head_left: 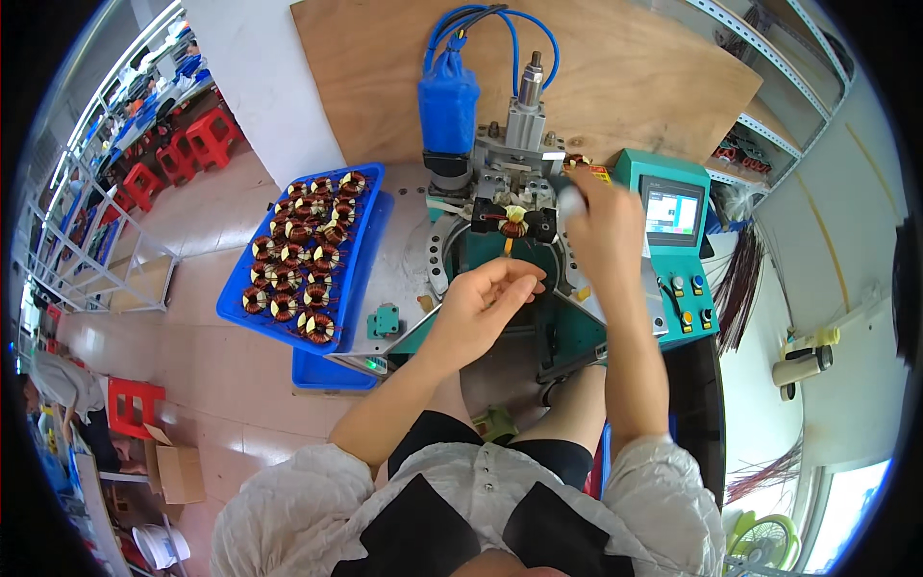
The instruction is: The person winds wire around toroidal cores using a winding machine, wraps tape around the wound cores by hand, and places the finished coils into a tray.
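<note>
In front of me a toroidal coil (514,225) with copper winding and a pale yellow piece sits in the black holder (487,213) of a winding machine (437,252). My left hand (488,306) is just below the coil, its thumb and fingers closed together. Anything between those fingertips is too small to tell. Right of the holder, my right hand (606,216) is raised and smeared by motion. Its fingers are curled round a pale, dark-ended object (569,200) whose kind I cannot make out.
A blue tray (231,306) of several finished-looking coils stands at the left. Blue tubes (514,19) rise behind the machine. At the right is a green control box (689,279) with a screen and buttons. Dark wires (742,288) hang beyond it. Red stools (135,406) stand left.
</note>
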Demonstrator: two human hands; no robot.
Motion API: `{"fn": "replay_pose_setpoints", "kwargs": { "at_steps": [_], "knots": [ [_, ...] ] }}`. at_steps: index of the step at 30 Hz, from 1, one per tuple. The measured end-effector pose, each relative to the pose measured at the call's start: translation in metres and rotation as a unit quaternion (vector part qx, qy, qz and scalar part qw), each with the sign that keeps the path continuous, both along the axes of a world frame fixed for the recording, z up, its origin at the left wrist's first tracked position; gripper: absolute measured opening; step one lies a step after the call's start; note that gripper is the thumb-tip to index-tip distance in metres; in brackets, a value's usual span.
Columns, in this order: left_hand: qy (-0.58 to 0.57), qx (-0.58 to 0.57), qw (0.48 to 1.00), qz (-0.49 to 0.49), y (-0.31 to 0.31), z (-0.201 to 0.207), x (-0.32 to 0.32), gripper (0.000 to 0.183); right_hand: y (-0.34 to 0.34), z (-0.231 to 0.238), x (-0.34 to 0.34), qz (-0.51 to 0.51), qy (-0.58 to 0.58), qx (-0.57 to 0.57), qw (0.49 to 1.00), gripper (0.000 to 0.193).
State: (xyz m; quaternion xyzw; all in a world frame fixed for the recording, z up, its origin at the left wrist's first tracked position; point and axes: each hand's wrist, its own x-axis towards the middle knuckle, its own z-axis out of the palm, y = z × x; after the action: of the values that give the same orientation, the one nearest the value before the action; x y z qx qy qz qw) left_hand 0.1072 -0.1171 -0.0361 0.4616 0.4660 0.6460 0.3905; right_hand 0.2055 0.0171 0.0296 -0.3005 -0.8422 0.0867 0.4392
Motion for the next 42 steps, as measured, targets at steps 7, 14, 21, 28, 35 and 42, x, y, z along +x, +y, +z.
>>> {"fn": "replay_pose_setpoints", "kwargs": {
  "at_steps": [7, 14, 21, 28, 35, 42],
  "knots": [
    [0.178, -0.006, 0.971, 0.157, 0.004, -0.027, -0.004, 0.027, 0.025, 0.019, -0.043, 0.005, -0.216, 0.026, 0.976, 0.018],
    [0.142, -0.100, 0.982, 0.075, 0.030, -0.042, -0.019, 0.019, -0.053, -0.091, 0.029, 0.009, 0.061, -0.063, 0.996, 0.036],
    [-0.058, -0.054, 0.997, -0.021, 0.008, -0.010, -0.012, 0.029, -0.079, -0.077, 0.029, 0.115, 0.075, -0.129, 0.982, 0.028],
    [0.046, 0.008, 0.998, 0.039, 0.004, -0.019, -0.009, 0.026, 0.030, 0.010, -0.026, 0.013, -0.178, 0.054, 0.982, 0.020],
    [0.223, 0.023, 0.943, 0.247, 0.029, -0.046, -0.012, 0.029, 0.011, 0.002, -0.011, 0.100, 0.001, 0.188, 0.977, 0.021],
    [0.294, 0.016, 0.939, 0.180, 0.020, -0.029, -0.003, 0.017, -0.041, -0.075, 0.045, 0.111, -0.046, 0.056, 0.991, 0.062]
  ]
}}
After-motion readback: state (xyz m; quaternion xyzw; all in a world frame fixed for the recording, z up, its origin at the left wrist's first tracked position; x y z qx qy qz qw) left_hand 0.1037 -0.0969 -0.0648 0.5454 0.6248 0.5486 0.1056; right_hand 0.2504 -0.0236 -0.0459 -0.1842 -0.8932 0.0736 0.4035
